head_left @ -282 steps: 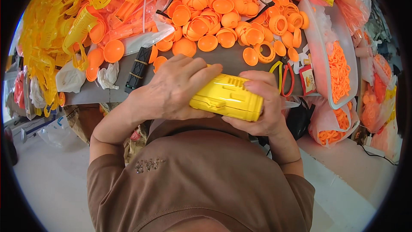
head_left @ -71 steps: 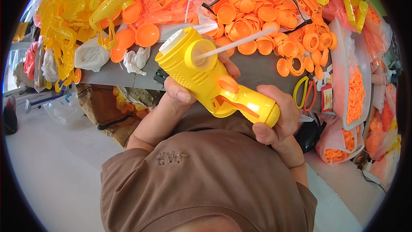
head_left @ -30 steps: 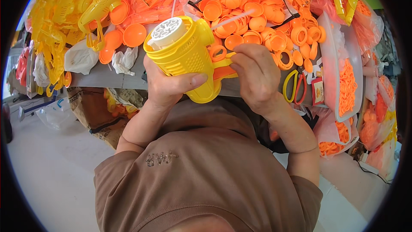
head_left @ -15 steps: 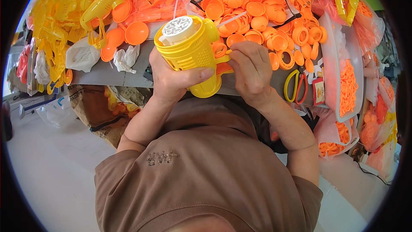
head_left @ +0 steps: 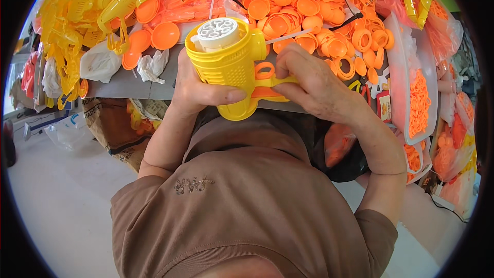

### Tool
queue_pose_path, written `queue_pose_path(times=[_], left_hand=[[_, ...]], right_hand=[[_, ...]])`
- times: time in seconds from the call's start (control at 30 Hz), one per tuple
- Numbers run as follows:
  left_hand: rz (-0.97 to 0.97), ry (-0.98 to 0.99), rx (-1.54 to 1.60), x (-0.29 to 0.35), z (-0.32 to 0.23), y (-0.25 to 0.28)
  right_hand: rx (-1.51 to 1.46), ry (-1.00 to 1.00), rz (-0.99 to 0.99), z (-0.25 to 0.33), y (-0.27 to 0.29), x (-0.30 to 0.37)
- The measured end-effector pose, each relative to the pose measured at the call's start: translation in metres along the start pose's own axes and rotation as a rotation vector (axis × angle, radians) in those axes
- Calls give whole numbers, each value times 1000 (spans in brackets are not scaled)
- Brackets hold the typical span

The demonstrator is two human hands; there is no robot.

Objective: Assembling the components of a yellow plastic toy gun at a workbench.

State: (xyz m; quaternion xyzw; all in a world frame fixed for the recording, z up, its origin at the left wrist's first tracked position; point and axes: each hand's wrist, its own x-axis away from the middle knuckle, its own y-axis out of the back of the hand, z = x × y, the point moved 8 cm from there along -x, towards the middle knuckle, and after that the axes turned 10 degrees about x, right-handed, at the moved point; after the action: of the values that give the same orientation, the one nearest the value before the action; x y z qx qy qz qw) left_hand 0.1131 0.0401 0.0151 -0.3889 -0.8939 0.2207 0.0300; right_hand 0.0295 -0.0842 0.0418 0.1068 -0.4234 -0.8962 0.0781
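Note:
My left hand [head_left: 191, 86] is wrapped round a yellow plastic toy housing [head_left: 221, 69], gun-like in shape, held over the table's near edge. A round white insert [head_left: 218, 30] with several holes sits in its open upper end. On the housing's right side an orange loop [head_left: 265, 69] shows above a yellow arm [head_left: 278, 81] that sticks outward. My right hand [head_left: 319, 82] has its fingers closed on the outer end of this arm. Whether the arm is a separate piece I cannot tell, and some of my right fingertips are hidden.
Yellow gun-shaped housings [head_left: 123, 2] pile up at the far left. Orange caps and rings [head_left: 329, 46] spread across the middle from an open bag. A clear bin [head_left: 399, 87] with orange pieces stands right, near partly hidden scissors [head_left: 355, 86]. Crumpled white plastic [head_left: 153, 67] lies left.
My right hand has shifted right and slightly down, its grip now on the yellow arm's outer end. The orange loop shows more fully. My left hand keeps the housing, turned slightly more upright.

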Motion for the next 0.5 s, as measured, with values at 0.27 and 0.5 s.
queue_pose_path(times=[0.27, 0.5], left_hand=[[4, 156, 268, 28, 25, 17], [159, 4, 167, 38, -4, 8]], right_hand=[[-203, -70, 74, 10, -16, 9], [-252, -134, -57, 21, -25, 29]])
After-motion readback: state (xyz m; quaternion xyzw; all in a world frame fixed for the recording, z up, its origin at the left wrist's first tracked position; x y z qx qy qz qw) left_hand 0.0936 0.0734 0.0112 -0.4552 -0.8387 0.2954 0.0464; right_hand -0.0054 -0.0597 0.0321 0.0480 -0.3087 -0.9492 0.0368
